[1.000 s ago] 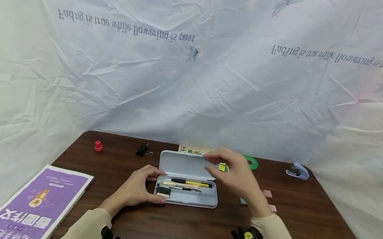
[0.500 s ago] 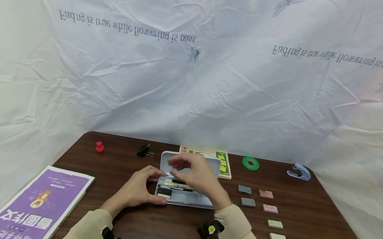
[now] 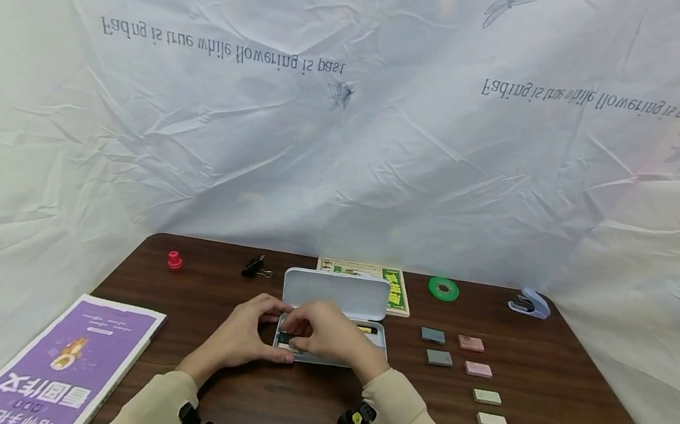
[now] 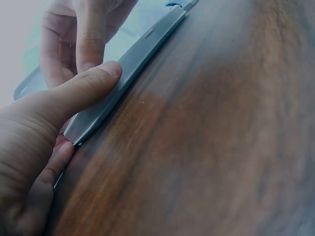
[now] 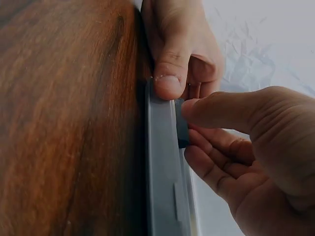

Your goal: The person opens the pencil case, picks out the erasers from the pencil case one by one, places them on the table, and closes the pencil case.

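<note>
A pale blue-grey pencil case (image 3: 337,292) lies on the table with its lid raised at the back. My left hand (image 3: 237,334) grips its left end, thumb along the front edge and fingers behind. Over the tray, my right hand (image 3: 331,334) reaches into the left compartment. Between its thumb and fingers it pinches a black-and-white eraser (image 5: 182,125), whose dark end rises above the case's rim in the right wrist view. A yellow-and-black pen (image 3: 367,330) shows at the tray's right; the right hand hides the other pens.
Right of the case lie several small blocks, among them a white block (image 3: 492,421). Behind stand a green tape roll (image 3: 443,290), a stapler (image 3: 529,304) and a booklet (image 3: 396,294). A binder clip (image 3: 254,267), a red object (image 3: 174,260) and a purple book (image 3: 68,354) are leftward.
My right hand has moved left and down from beside the raised lid into the case, and its fingers have closed on the eraser. The left hand stays on the case.
</note>
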`<state>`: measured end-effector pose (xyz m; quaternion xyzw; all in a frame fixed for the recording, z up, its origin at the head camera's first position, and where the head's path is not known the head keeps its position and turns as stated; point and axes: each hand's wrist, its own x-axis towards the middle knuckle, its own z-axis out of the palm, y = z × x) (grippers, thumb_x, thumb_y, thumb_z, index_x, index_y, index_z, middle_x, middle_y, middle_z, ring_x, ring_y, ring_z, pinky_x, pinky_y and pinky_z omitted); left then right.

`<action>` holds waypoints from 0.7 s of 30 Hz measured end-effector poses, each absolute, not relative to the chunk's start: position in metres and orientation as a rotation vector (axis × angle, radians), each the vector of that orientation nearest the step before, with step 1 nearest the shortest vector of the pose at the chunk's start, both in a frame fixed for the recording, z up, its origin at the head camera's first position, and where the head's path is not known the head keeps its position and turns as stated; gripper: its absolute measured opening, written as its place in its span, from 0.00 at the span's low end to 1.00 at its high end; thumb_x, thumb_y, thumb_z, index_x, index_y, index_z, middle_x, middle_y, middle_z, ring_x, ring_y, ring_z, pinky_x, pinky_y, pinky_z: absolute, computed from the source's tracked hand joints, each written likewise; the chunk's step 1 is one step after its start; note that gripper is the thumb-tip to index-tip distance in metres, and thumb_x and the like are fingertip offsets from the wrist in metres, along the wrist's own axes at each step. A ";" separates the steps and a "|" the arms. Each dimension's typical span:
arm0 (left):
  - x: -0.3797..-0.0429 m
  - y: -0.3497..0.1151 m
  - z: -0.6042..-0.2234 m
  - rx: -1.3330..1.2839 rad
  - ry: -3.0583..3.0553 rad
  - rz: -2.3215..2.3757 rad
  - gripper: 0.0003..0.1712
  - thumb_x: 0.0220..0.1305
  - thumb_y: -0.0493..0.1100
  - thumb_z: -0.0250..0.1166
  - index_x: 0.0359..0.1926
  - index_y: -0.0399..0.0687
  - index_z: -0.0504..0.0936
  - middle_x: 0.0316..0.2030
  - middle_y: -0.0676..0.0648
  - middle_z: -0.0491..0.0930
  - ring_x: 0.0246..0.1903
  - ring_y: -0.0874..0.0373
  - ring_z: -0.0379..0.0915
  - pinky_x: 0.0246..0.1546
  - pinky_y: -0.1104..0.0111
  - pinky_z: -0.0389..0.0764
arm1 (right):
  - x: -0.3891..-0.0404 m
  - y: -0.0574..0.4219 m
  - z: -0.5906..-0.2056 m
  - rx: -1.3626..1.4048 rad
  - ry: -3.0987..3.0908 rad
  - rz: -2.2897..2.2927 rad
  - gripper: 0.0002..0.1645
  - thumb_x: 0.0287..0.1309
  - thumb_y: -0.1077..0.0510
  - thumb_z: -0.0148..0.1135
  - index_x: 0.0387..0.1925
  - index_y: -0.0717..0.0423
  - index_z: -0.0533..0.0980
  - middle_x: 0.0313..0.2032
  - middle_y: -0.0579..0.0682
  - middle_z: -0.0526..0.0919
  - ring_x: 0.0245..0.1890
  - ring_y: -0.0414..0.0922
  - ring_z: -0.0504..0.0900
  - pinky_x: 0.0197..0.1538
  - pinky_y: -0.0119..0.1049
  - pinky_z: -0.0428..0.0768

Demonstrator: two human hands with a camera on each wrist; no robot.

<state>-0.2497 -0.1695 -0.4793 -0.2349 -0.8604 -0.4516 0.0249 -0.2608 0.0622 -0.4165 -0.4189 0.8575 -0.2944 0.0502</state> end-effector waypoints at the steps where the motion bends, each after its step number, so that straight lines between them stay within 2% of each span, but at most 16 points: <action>1: -0.250 -0.169 -0.480 -0.731 -2.659 -1.402 0.46 0.50 0.60 0.92 0.67 0.53 0.84 0.64 0.52 0.80 0.65 0.49 0.83 0.67 0.57 0.87 | -0.260 0.062 -0.416 -1.287 2.619 -0.873 0.10 0.66 0.69 0.77 0.47 0.59 0.91 0.42 0.50 0.91 0.39 0.38 0.89 0.44 0.26 0.87; 7: -0.251 -0.170 -0.479 -0.744 -2.648 -1.403 0.46 0.50 0.61 0.92 0.67 0.53 0.84 0.63 0.53 0.80 0.64 0.50 0.84 0.66 0.57 0.87 | -0.256 0.059 -0.417 -1.320 2.669 -0.792 0.10 0.66 0.69 0.77 0.46 0.55 0.91 0.43 0.48 0.90 0.43 0.40 0.86 0.47 0.29 0.86; 15: -0.250 -0.170 -0.477 -0.740 -2.656 -1.385 0.47 0.50 0.61 0.92 0.67 0.52 0.84 0.64 0.52 0.80 0.64 0.49 0.84 0.66 0.56 0.87 | -0.264 0.060 -0.427 -1.339 2.690 -0.815 0.11 0.66 0.67 0.76 0.47 0.54 0.90 0.40 0.45 0.89 0.40 0.38 0.86 0.47 0.30 0.87; 20: -0.250 -0.170 -0.478 -0.724 -2.659 -1.381 0.47 0.49 0.61 0.92 0.67 0.51 0.84 0.63 0.52 0.80 0.64 0.50 0.84 0.66 0.55 0.87 | -0.265 0.069 -0.416 -1.251 2.667 -0.930 0.12 0.68 0.67 0.74 0.50 0.55 0.90 0.41 0.45 0.90 0.41 0.36 0.86 0.48 0.32 0.88; 21: -0.250 -0.170 -0.478 -0.719 -2.658 -1.383 0.47 0.49 0.60 0.92 0.67 0.51 0.84 0.63 0.52 0.80 0.64 0.50 0.84 0.66 0.55 0.87 | -0.258 0.072 -0.402 -1.206 2.649 -0.970 0.13 0.67 0.69 0.74 0.51 0.57 0.89 0.41 0.46 0.90 0.41 0.36 0.86 0.48 0.33 0.89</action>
